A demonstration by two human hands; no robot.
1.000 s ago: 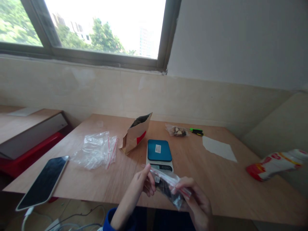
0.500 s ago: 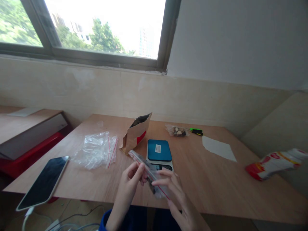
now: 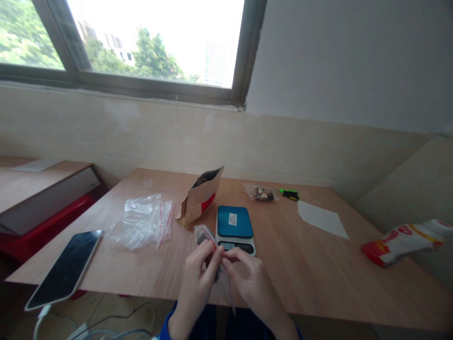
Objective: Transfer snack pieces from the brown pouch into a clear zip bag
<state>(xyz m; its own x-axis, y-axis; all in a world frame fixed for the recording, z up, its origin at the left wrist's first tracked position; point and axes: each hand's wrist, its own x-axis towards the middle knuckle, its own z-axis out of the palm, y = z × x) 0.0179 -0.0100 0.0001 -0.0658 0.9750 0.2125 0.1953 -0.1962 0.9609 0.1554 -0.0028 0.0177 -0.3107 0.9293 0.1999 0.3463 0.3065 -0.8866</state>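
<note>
My left hand [image 3: 198,278] and my right hand [image 3: 247,278] meet in front of the table edge, both pinching a small clear zip bag [image 3: 203,234] with a red-lined seal. Dark contents show inside it, mostly hidden by my fingers. The bag's top corner sticks out past my hands, close to the front of a digital kitchen scale [image 3: 234,229] with a teal platform. Behind the scale stands a kraft paper pouch [image 3: 200,199] with a red patch and an open top.
The wooden table [image 3: 283,269] holds a heap of clear zip bags [image 3: 141,222], a small bag of brown pieces [image 3: 260,193], a green-and-black tool [image 3: 289,194], white paper [image 3: 322,218] and a phone [image 3: 63,269]. A red-and-white package [image 3: 399,244] lies at right.
My hands have come closer together over the table edge. The zip bag has swung from a diagonal position to a more upright one, with its seal now pinched between both hands.
</note>
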